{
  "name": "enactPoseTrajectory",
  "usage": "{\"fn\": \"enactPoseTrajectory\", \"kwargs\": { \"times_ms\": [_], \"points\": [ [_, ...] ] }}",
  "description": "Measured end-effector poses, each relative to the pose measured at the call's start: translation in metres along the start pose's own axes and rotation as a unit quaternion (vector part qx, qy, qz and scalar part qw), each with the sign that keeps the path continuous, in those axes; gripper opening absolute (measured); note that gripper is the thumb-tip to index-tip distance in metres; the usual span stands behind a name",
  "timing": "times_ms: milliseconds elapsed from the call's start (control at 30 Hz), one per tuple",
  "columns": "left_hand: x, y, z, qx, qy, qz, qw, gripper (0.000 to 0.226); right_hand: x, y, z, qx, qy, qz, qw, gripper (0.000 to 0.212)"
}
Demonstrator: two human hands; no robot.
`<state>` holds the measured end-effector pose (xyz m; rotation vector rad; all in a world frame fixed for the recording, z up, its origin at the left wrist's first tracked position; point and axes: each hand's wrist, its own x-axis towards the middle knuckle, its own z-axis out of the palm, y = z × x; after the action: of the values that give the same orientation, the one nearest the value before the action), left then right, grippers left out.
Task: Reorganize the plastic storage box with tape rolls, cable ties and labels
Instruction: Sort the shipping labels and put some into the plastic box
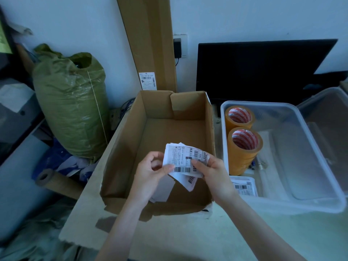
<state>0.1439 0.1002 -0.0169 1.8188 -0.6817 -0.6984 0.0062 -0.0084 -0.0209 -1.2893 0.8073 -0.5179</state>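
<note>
One open cardboard box is seen at the centre of the table, and one clear plastic storage box stands just to its right. At the far left a single green sack leans against the wall, and one dark monitor is set at the far right. Two rolls of yellow tape are stood on end along the left wall of the plastic storage box, one behind the other. One small stack of labels lies in the near left corner of that box, below the rolls. A bundle of barcode labels is held above the cardboard box by two hands: it is pinched at its left edge by the left hand, with thumb against fingertips, and gripped at its right edge by the right hand, the thumb pressed on top.
</note>
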Motion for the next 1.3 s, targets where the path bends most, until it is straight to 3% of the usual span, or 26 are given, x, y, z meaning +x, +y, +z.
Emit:
{"fn": "enactPoseTrajectory", "kwargs": {
  "times_ms": [100,200,333,433,533,667,833,1033,1300],
  "points": [
    [-0.001,0.002,-0.006,0.017,-0.011,0.009,1.000,0.035,-0.001,0.001,-0.001,0.039,0.042,0.013,0.998,0.015],
    [-0.002,0.001,-0.014,-0.019,0.016,0.007,1.000,0.022,0.001,0.002,-0.004,0.082,0.095,0.026,0.992,0.014],
    [-0.004,0.005,-0.022,-0.255,0.037,-0.026,0.966,0.031,0.002,-0.001,-0.005,0.110,0.133,0.039,0.984,0.017],
    [-0.004,0.009,-0.022,-0.321,0.042,-0.033,0.945,0.033,0.002,-0.005,-0.003,0.122,0.109,0.059,0.985,0.018],
    [-0.005,0.007,-0.015,-0.268,0.056,-0.044,0.961,0.028,0.000,-0.007,0.000,0.133,0.071,0.077,0.986,0.017],
    [-0.002,0.002,-0.005,-0.084,0.097,-0.017,0.992,0.018,-0.003,-0.009,0.000,0.121,0.017,0.068,0.990,0.017],
    [0.002,0.008,0.007,0.013,0.072,0.021,0.997,0.018,-0.004,-0.012,-0.001,0.078,-0.011,0.026,0.997,0.017],
    [0.007,0.015,0.018,0.067,0.011,0.004,0.998,0.016,-0.002,-0.016,-0.012,0.047,-0.014,0.001,0.999,0.018],
    [0.001,0.031,0.043,-0.001,-0.004,0.004,1.000,0.008,-0.006,-0.023,-0.043,0.008,-0.034,-0.011,0.999,0.023]
  ]
}}
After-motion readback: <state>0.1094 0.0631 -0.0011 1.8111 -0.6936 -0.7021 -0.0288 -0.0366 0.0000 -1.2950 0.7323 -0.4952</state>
